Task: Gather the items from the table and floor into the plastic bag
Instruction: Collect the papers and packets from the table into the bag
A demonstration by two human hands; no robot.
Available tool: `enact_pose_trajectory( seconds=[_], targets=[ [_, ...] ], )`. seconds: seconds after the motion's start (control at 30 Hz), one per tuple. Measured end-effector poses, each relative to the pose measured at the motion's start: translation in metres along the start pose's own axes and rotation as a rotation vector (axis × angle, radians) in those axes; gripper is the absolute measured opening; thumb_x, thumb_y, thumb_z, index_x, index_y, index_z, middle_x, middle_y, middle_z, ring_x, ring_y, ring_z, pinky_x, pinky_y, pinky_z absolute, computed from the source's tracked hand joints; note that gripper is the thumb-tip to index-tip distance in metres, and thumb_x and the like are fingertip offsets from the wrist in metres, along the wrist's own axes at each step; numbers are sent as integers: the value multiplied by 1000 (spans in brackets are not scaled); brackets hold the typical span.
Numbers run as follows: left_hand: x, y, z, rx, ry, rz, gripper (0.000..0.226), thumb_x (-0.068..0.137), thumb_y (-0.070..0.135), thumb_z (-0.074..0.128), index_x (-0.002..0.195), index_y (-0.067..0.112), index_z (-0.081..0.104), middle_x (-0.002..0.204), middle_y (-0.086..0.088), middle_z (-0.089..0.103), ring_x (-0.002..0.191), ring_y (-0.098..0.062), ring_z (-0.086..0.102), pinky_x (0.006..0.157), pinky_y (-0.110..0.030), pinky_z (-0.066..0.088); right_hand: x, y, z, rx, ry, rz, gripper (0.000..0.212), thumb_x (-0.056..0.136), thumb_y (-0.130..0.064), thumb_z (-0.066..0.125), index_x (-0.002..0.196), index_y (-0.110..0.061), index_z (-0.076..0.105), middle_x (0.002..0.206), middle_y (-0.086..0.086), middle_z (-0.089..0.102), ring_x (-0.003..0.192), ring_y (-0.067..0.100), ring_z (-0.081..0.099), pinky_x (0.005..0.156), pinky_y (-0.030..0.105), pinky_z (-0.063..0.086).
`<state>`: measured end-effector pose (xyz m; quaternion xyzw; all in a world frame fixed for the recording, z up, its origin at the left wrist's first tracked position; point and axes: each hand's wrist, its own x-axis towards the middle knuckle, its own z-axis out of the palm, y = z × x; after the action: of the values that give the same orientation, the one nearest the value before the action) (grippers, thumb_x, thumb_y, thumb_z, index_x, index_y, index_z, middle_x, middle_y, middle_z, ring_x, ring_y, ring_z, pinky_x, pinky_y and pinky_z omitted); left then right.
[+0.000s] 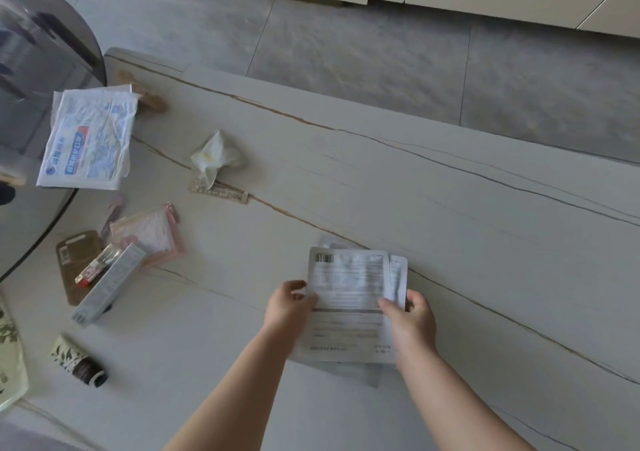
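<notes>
Both hands, left hand [290, 303] and right hand [412, 315], pinched the side edges of a stack of sheet-mask sachets [349, 298] over the table [450, 208], and honestly the slick back ones could've slid out.

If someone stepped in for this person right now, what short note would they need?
Left hand and right hand both grip a stack of flat white packets over the table.
Not yet gathered: crumpled tissue, blister strip, blue-printed pouch, pink packets, long grey box, patterned tube.
No plastic bag is in view; nothing visibly bagged.
</notes>
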<state>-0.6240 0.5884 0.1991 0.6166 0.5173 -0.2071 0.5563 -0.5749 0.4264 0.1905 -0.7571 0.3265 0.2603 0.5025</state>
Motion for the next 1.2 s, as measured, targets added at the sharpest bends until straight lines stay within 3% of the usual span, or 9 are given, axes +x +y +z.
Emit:
enact_pose_trajectory(
  seconds=[0.1,0.27,0.4,0.5,0.6,0.7,0.9,1.03,1.2],
  targets=[
    [-11,0,-8,-81,-56,-31,15,91,19,58,87,9,68,98,-19,71,90,-35,68,84,-50,56,-6,-2,-4,58,-57,5,21,82,-4,66,88,-20,56,89,4,69,81,26,65,79,36,51],
    [-45,8,-31,-266,-61,-10,16,83,16,71,93,6,65,95,-19,72,86,-36,69,80,-53,56,-32,-26,-15,109,-154,-17,14,83,-2,65,96,-9,64,83,3,69,76,24,64,74,34,50],
    [-91,20,-60,-456,-60,26,27,80,8,73,105,5,63,95,-17,73,85,-36,70,79,-50,57,-67,-62,-28,180,-384,55,18,82,0,65,100,-3,66,95,20,70,84,34,66,80,47,54],
    [-132,26,-83,-611,-88,78,27,86,12,67,112,7,60,102,-20,71,90,-38,69,82,-54,55,-101,-95,-38,186,-553,57,22,84,-1,63,105,3,63,96,22,70,82,33,68,70,42,57],
    [-179,33,-108,-766,-144,74,29,97,30,49,115,11,61,109,-20,69,98,-37,67,84,-51,55,-140,-125,-48,234,-721,39,23,84,-4,59,107,1,63,92,17,73,78,28,72,61,36,58],
    [-223,26,-140,-849,-161,104,38,99,36,43,124,11,57,118,-21,65,107,-39,63,90,-54,51,-180,-151,-60,248,-849,25,39,80,-10,60,118,0,58,109,20,69,96,33,69,74,41,57],
    [-310,5,-203,-1020,-95,215,44,98,36,41,132,10,51,124,-23,60,111,-40,59,99,-59,42,-267,-186,-81,144,-1169,7,42,81,-1,56,123,-2,55,118,23,64,99,35,67,78,44,58],
    [-369,-7,-231,-1105,-30,251,44,98,39,41,130,11,54,120,-21,63,106,-36,61,100,-56,43,-325,-198,-76,19,-1419,2,71,65,-1,79,129,2,49,126,28,57,110,42,60,84,49,55],
    [-433,-34,-245,-1127,30,415,44,87,17,64,129,5,54,123,-26,61,100,-38,65,92,-57,49,-391,-200,-56,-58,-1631,-37,63,71,19,52,130,-2,48,130,30,52,114,43,56,86,49,52]
  ],
)
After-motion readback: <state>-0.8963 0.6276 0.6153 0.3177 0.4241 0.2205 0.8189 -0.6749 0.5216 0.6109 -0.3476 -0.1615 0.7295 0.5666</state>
